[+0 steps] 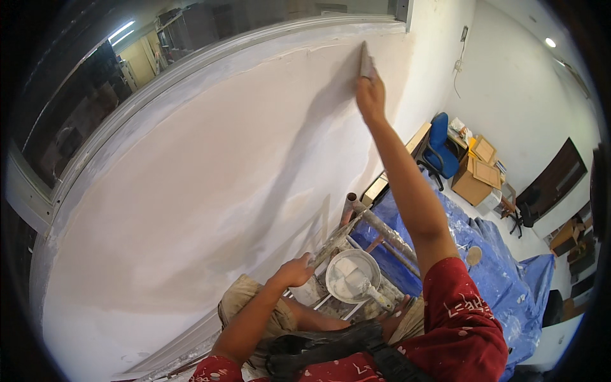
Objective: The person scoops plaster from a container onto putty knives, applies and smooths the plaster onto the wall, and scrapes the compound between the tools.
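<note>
My right hand (371,95) is stretched far up the wall, closed around a plastering trowel (365,60) seen nearly edge-on. The blade is against or very close to the wall (210,165), just under the window frame, on a pinkish-beige coated area with paler patches. Lower down, in front of my knee, my left hand (294,272) is closed on the near end of a long, flat, plaster-smeared blade (337,240); its handle is hidden. Right of that hand stands a round bucket (329,288) of white plaster, with a scraper (379,296) resting in it.
Metal scaffold tubes (388,230) run beside the bucket. A blue tarp (490,274) covers things on the right. Beyond are a blue office chair (440,146), cardboard boxes (474,177) and a dark door (554,175). The aluminium window frame (210,54) borders the wall above.
</note>
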{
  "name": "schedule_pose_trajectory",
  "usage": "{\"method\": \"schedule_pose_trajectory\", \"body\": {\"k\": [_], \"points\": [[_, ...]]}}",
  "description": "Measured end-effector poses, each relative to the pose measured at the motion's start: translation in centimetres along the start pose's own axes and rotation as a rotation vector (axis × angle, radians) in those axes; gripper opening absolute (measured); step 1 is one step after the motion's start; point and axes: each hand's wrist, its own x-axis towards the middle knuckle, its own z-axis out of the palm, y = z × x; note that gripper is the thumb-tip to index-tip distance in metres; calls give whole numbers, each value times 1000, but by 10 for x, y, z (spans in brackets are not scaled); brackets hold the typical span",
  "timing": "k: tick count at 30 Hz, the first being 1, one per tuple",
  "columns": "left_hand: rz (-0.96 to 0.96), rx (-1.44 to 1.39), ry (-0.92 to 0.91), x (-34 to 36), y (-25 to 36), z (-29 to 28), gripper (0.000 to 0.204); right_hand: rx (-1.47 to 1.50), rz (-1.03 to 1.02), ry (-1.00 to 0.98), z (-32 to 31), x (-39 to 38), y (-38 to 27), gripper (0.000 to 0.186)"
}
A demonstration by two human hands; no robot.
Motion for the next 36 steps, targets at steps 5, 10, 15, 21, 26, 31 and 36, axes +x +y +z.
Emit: {"method": "schedule_pose_trajectory", "body": {"k": [5, 10, 15, 21, 26, 31, 36], "points": [[26, -18, 15, -3, -10, 5, 59, -72, -175, 24, 71, -101, -109, 57], [49, -42, 44, -18, -12, 2, 60, 147, -367, -392, 10, -167, -143, 63], [-8, 3, -27, -12, 11, -5, 60, -249, -443, -7, -16, -103, -39, 59], [-29, -46, -25, -12, -4, -2, 60, -445, -640, -24, -4, -44, 0, 72], [-50, -21, 0, -7, -4, 3, 57, -495, -759, -81, 12, 10, 29, 74], [-5, -62, -8, 1, -6, 4, 57, -458, -620, -351, 5, -46, 105, 70], [-24, 4, -4, -7, -12, 3, 55, -115, -401, -245, -34, -95, 111, 64]]}}
